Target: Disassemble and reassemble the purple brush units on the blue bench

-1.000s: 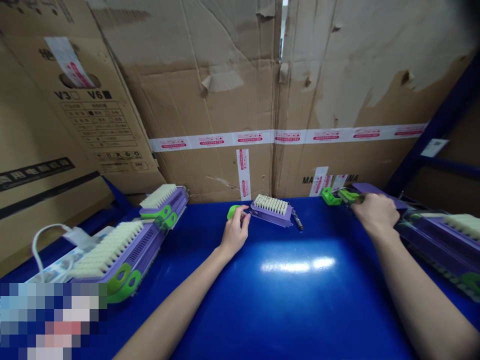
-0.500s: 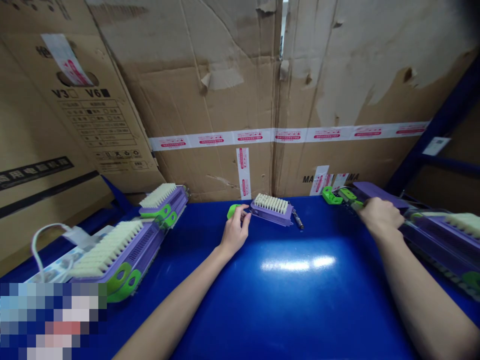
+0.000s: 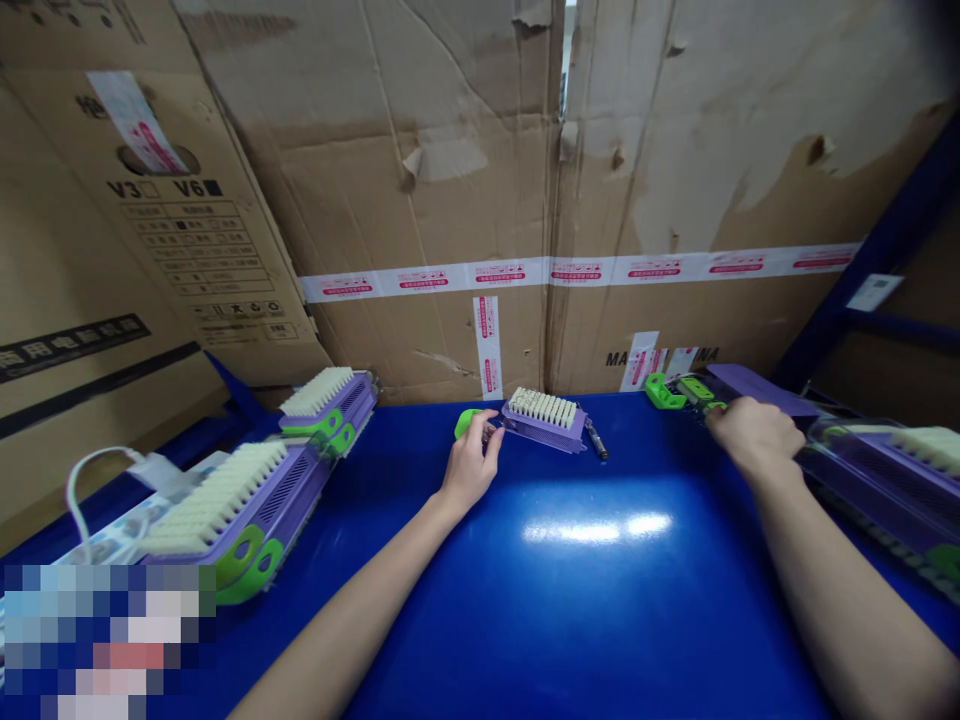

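At the back of the blue table, my left hand (image 3: 471,462) is closed, its fingers curled around a green plastic part (image 3: 465,424) that shows only in part. Just right of those fingers lies a purple brush (image 3: 543,418) with cream bristles facing up. A small thin metal-looking piece (image 3: 598,440) rests against the brush's right end. My right hand (image 3: 759,437) reaches to the back right, fingers closed on the near end of a green and grey piece (image 3: 699,392); the fingertips are partly hidden. Beyond it sits a green frame-like part (image 3: 663,391).
Purple brushes with green ends stand at left (image 3: 217,500) and back left (image 3: 326,402). More purple brushes (image 3: 885,470) and a flat purple piece (image 3: 757,388) lie at right. A white power strip (image 3: 112,530) with a cable is at far left. Cardboard (image 3: 420,220) walls the back.
My right hand has shifted slightly left along the green and grey piece. My left hand and the brush beside it have stayed put.
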Tool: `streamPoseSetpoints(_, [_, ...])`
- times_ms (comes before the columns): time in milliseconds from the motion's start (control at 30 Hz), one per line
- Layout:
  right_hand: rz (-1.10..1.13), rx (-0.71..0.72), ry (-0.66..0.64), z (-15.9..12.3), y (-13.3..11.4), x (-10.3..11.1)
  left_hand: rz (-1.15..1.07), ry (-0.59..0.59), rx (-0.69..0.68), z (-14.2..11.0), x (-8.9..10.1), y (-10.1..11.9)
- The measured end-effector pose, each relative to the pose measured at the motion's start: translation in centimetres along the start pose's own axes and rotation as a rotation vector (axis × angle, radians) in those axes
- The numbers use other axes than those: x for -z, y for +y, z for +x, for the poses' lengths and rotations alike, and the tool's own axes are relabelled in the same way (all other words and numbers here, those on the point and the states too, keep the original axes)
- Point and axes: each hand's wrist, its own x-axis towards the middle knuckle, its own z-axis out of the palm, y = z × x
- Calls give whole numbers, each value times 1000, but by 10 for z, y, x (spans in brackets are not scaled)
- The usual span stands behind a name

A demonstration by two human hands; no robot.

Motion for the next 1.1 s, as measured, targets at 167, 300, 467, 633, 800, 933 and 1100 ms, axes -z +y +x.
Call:
streamPoseSetpoints(167, [-20,171,150,-12,-10,2,75,29,-98,0,0,1])
streamPoseSetpoints(300, [21,507,443,-32,-34,-1,164,53,-220,0,1,4])
streamPoseSetpoints(467, [182,1136,604,-83,-70,-4,282,66,-415,1,4,12])
streamPoseSetpoints(633, [235,1531,594,-121,-88,-14,370,26,-598,1,7,19])
streamPoseSetpoints(800, [251,1562,632,-123,-88,-20,407,-55,-710,-1,7,20])
streamPoseSetpoints(933, [235,1564,637,-116,-87,-20,398,-49,-743,-1,6,20])
streamPoseSetpoints(1100, [179,1406,656,-97,-80,-18,441,21,-687,1,6,20])
